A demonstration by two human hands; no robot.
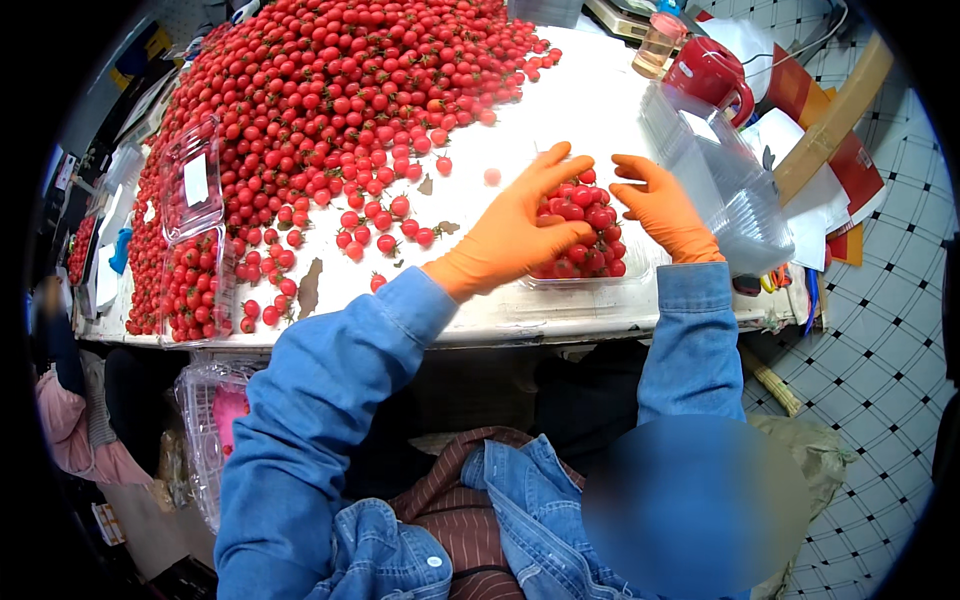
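Cherry tomatoes (601,218) are heaped in a clear plastic punnet (590,283) near the table's front edge. My left hand (522,222), in an orange glove, reaches over the left side of the heap with its fingers spread. On the right side, my right hand (668,208), also gloved in orange, has its fingers apart and slightly bent. Neither hand grips anything. The far side of the punnet is hidden behind my hands. A large pile of cherry tomatoes (350,75) covers the table's left and back, with loose ones scattered between it and my left hand.
Another filled clear punnet (195,290) with its lid raised stands at the left front. Nested clear punnets (722,185) lie to the right. Behind them are a red mug (704,72) and a small jar (657,48). A wooden post (835,118) rises at the right.
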